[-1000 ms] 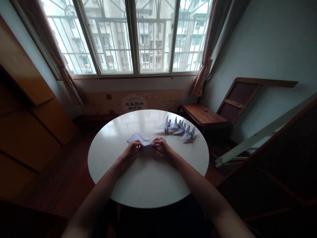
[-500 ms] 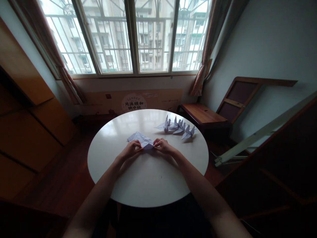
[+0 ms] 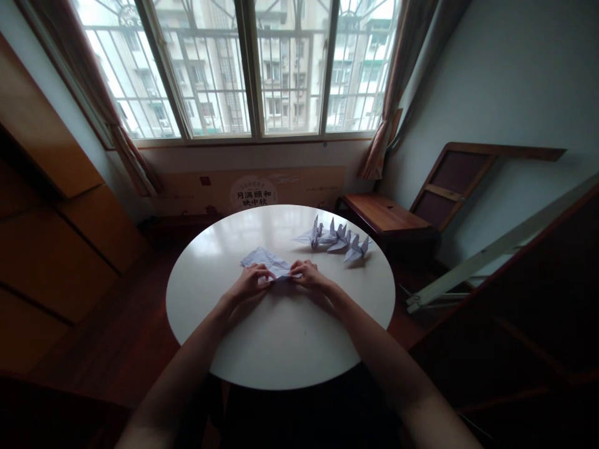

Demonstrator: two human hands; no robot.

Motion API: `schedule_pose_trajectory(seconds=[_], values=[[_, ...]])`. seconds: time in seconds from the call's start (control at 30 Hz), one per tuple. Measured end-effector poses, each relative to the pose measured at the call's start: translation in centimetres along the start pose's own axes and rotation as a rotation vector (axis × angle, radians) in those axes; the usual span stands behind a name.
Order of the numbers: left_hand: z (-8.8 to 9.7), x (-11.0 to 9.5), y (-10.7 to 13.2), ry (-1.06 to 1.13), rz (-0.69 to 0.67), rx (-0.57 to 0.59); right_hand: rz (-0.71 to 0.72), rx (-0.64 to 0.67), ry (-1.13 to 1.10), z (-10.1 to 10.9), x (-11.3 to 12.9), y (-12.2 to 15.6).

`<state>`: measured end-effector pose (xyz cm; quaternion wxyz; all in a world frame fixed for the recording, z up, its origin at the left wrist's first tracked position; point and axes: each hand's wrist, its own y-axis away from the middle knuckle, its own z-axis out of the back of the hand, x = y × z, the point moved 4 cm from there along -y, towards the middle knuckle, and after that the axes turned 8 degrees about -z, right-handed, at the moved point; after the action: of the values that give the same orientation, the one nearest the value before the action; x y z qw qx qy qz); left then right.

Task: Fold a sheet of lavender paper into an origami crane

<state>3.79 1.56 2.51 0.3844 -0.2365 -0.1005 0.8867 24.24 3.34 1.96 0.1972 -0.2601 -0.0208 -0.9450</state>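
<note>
A creased sheet of pale paper (image 3: 267, 257) lies on the round white table (image 3: 281, 349), its near edge between my two hands. My left hand (image 3: 255, 279) is closed on the paper's near left part, fingers bent and pressed to it. On the other side, my right hand (image 3: 306, 274) pinches the near right part. The strip of paper between the hands looks low and folded; its exact shape is partly hidden by my fingers. Several folded paper cranes (image 3: 337, 238) stand in a cluster at the table's far right.
Beyond the table a low wooden bench (image 3: 384, 213) stands at the right, with a wooden frame (image 3: 452, 184) behind it. A printed cardboard panel (image 3: 196, 190) leans below the window. Wooden cabinets (image 3: 51, 262) fill the left side.
The near flap of paper between my hands, raised as a pale triangle before, now shows as a thin, flatter strip. My left fingers have shifted slightly inward. The cranes have not moved.
</note>
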Motion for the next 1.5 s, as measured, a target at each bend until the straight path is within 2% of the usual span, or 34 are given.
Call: schedule_pose_trajectory(seconds=[0.2, 0.37, 0.6, 0.87, 1.13, 1.3, 1.5], values=[[-0.2, -0.6, -0.4, 0.074, -0.062, -0.017, 0.055, -0.05, 0.012, -0.4, 0.4, 0.0], [0.0, -0.7, -0.4, 0.113, -0.036, -0.063, 0.044, -0.08, 0.01, -0.6, 0.9, -0.1], [-0.3, -0.1, -0.5, 0.131, 0.104, -0.058, -0.066, -0.071, 0.009, -0.5, 1.1, -0.4], [-0.7, 0.9, -0.4, 0.149, 0.208, -0.044, -0.086, -0.098, 0.143, -0.9, 1.0, -0.7], [-0.9, 1.3, -0.5, 0.164, 0.26, -0.074, -0.277, -0.149, 0.129, -1.1, 1.5, -0.7], [-0.8, 1.2, -0.5, 0.181, 0.267, -0.098, -0.287, -0.161, 0.094, -0.9, 1.9, -0.4], [-0.6, 0.6, -0.4, 0.156, 0.22, -0.073, -0.263, -0.185, 0.169, -1.0, 2.5, -0.1]])
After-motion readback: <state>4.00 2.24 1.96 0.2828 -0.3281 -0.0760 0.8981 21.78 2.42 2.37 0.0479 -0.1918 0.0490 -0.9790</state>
